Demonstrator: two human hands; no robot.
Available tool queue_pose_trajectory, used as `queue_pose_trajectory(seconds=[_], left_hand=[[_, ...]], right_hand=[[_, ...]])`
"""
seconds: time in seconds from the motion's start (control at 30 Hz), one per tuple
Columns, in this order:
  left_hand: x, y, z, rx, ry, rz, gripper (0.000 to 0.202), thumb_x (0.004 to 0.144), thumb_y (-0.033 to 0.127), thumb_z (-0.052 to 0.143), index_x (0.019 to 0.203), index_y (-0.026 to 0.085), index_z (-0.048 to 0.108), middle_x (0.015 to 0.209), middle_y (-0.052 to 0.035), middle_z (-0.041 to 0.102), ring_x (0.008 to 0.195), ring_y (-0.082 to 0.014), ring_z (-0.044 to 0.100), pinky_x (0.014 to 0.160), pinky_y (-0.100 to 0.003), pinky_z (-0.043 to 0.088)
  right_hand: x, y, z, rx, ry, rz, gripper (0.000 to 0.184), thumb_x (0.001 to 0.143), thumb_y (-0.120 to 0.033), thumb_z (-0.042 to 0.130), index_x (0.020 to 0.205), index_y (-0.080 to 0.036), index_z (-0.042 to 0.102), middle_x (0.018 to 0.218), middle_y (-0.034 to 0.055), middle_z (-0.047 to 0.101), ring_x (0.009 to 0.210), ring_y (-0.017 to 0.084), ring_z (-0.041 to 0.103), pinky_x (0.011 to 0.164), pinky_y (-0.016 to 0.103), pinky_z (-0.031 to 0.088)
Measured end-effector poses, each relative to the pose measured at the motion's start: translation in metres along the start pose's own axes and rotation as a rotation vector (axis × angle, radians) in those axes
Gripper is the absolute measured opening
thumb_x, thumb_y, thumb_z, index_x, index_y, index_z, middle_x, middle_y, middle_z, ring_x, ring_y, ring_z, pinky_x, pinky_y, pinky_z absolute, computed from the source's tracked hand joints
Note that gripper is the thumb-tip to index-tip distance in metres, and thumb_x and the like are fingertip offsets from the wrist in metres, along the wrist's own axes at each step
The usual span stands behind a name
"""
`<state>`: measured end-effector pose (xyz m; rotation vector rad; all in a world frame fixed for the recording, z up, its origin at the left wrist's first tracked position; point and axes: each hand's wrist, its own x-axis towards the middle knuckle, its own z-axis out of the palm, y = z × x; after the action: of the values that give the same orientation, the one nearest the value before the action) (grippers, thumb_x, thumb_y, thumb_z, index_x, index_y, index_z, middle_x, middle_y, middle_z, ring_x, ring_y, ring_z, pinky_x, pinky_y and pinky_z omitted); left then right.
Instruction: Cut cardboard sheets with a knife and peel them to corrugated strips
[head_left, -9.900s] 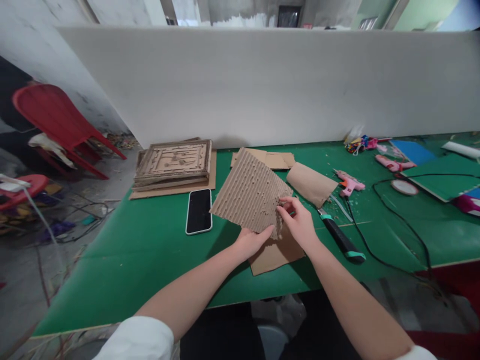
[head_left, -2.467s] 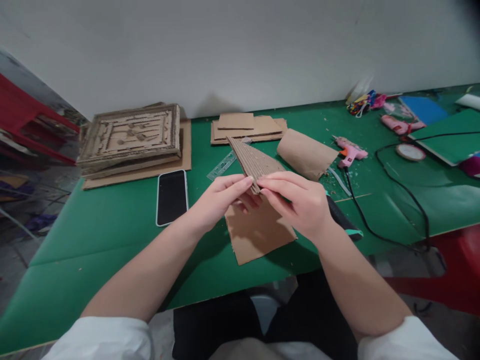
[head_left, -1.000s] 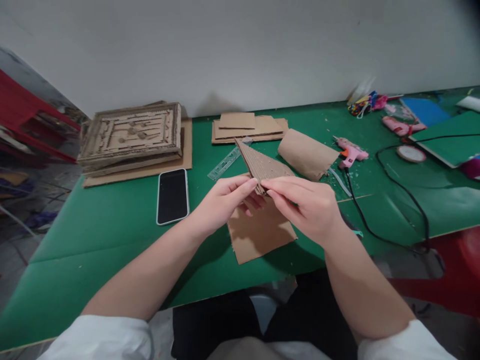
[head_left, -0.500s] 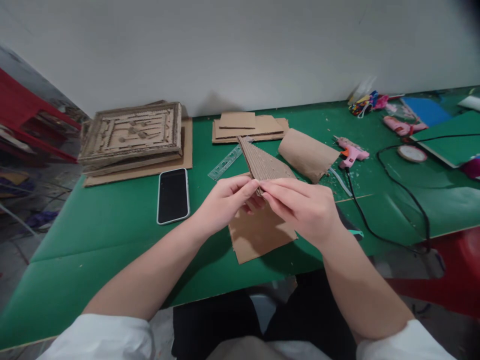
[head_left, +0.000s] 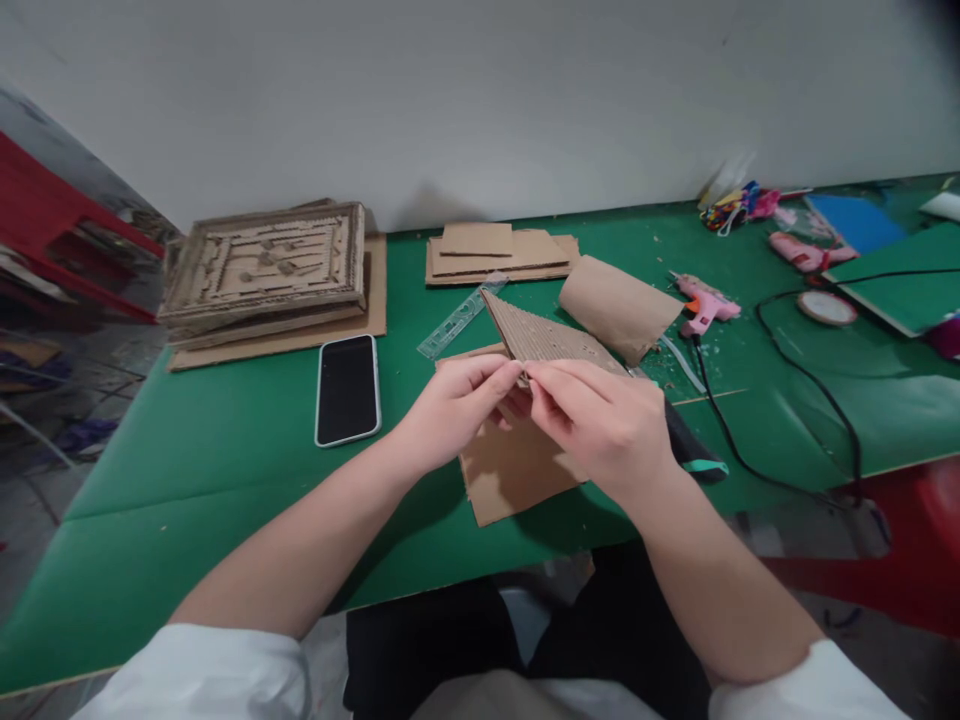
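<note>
A piece of corrugated cardboard (head_left: 553, 335), its ridges bared, is held up at a tilt over the middle of the table. My left hand (head_left: 469, 405) is closed on its near edge, thumb on top. My right hand (head_left: 604, 415) pinches the same edge, its fingertips almost touching the left thumb. What lies right between the fingertips is too small to make out. Below both hands a flat cardboard sheet (head_left: 510, 480) lies on the green table (head_left: 247, 540). A dark tool handle with a teal end (head_left: 701, 465) shows partly behind my right wrist.
A phone (head_left: 348, 390) lies left of my hands, before a stack of cardboard panels (head_left: 266, 265). Behind are a clear ruler (head_left: 459, 322) and cardboard pieces (head_left: 499, 255). To the right are a curved brown sheet (head_left: 619, 305), a pink glue gun (head_left: 705, 305), its black cable (head_left: 814, 385) and tape (head_left: 826, 307).
The held cardboard has tipped lower and a little to the right. My right hand has shifted slightly right and down, uncovering more of the dark handle. My left hand has barely moved.
</note>
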<state>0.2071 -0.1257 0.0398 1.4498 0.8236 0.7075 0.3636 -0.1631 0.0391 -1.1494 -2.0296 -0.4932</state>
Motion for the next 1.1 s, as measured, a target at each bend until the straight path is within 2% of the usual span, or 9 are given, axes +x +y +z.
queue_pose_trajectory(seconds=[0.17,0.37,0.53,0.63,0.73,0.93,1.1], left_hand=[[0.0007,-0.0019,0.0004,-0.037,-0.014,-0.030,0.031,0.084,0.039,0.046,0.075,0.014,0.062,0.069,-0.0026,0.060,0.064,-0.0115,0.057,0.056,-0.022,0.049],[0.0016,-0.0048,0.0014,-0.057,-0.016,-0.041,0.032,0.083,0.041,0.047,0.078,0.013,0.062,0.071,-0.0042,0.061,0.067,-0.0128,0.058,0.056,-0.023,0.050],[0.0018,-0.0036,0.0002,-0.110,-0.014,-0.060,0.028,0.082,0.040,0.048,0.078,0.014,0.059,0.073,-0.0027,0.060,0.069,-0.0132,0.059,0.056,-0.023,0.049],[0.0021,-0.0017,-0.0022,-0.068,-0.046,-0.046,0.022,0.077,0.035,0.056,0.086,0.016,0.059,0.080,-0.0025,0.060,0.074,-0.0142,0.060,0.057,-0.022,0.049],[0.0025,-0.0008,-0.0039,-0.045,-0.051,-0.052,0.023,0.076,0.033,0.056,0.090,0.016,0.059,0.086,-0.0037,0.061,0.076,-0.0154,0.061,0.058,-0.023,0.049],[0.0028,-0.0016,-0.0048,-0.098,0.004,-0.074,0.021,0.075,0.034,0.056,0.079,0.013,0.058,0.079,-0.0045,0.061,0.077,-0.0179,0.061,0.058,-0.026,0.051],[0.0019,-0.0014,-0.0050,-0.162,0.013,-0.093,0.016,0.074,0.027,0.056,0.082,0.013,0.059,0.080,-0.0050,0.063,0.076,-0.0169,0.061,0.057,-0.025,0.051]], right_hand=[[-0.0014,-0.0019,0.0038,0.005,0.034,0.054,0.014,0.080,-0.015,0.051,0.078,-0.018,0.064,0.072,-0.0009,0.068,0.059,0.008,0.060,0.054,0.019,0.043],[-0.0008,-0.0021,0.0053,0.023,0.009,0.133,0.017,0.080,-0.016,0.049,0.075,-0.019,0.064,0.066,-0.0017,0.066,0.060,0.009,0.060,0.057,0.019,0.043],[-0.0007,0.0016,0.0026,0.133,-0.085,0.155,0.018,0.083,-0.017,0.047,0.086,-0.018,0.065,0.082,0.0015,0.069,0.072,0.011,0.063,0.063,0.019,0.045],[-0.0003,0.0045,0.0008,0.212,-0.122,0.181,0.020,0.085,-0.018,0.046,0.093,-0.018,0.064,0.091,0.0039,0.068,0.080,0.012,0.063,0.067,0.021,0.047],[0.0001,0.0058,0.0001,0.256,-0.134,0.201,0.021,0.085,-0.018,0.045,0.097,-0.018,0.063,0.094,0.0046,0.068,0.084,0.012,0.062,0.071,0.022,0.048],[0.0017,0.0066,-0.0011,0.307,-0.153,0.172,0.024,0.085,-0.015,0.044,0.100,-0.019,0.063,0.101,0.0048,0.066,0.090,0.013,0.062,0.077,0.024,0.050],[0.0012,0.0075,-0.0008,0.320,-0.138,0.140,0.023,0.084,-0.014,0.045,0.098,-0.017,0.063,0.100,0.0051,0.067,0.093,0.014,0.062,0.081,0.024,0.050]])
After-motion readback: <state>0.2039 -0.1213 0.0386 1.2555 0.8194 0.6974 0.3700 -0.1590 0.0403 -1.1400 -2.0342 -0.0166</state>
